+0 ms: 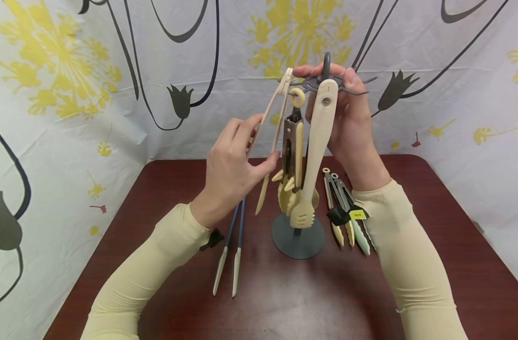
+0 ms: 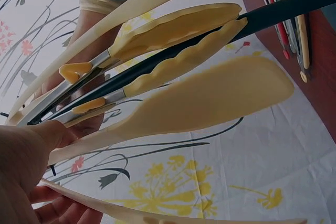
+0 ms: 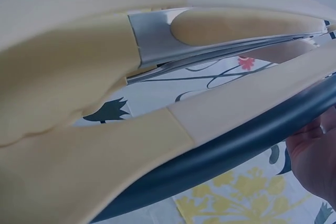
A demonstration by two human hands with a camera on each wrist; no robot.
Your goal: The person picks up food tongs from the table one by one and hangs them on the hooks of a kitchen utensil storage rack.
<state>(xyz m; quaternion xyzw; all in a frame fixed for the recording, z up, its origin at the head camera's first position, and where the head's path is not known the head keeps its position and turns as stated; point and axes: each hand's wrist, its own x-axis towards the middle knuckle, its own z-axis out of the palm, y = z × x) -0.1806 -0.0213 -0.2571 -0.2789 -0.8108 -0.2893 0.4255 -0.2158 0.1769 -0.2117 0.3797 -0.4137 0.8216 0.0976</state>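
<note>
My left hand holds a pair of slim cream tongs by both arms, thumb on one and fingers on the other. Their joined top end is at a hook of the dark grey utensil stand. In the left wrist view, a broad flat blade of these tongs points right. My right hand grips the top of the stand around its hooks. From the stand hang steel tongs with scalloped yellow tips and a long cream utensil with a slotted end, closest to the head camera.
Blue-armed tongs with white tips lie on the dark red table, left of the stand base. Several tongs with yellow and mint tips lie to its right. A patterned cloth hangs behind the table.
</note>
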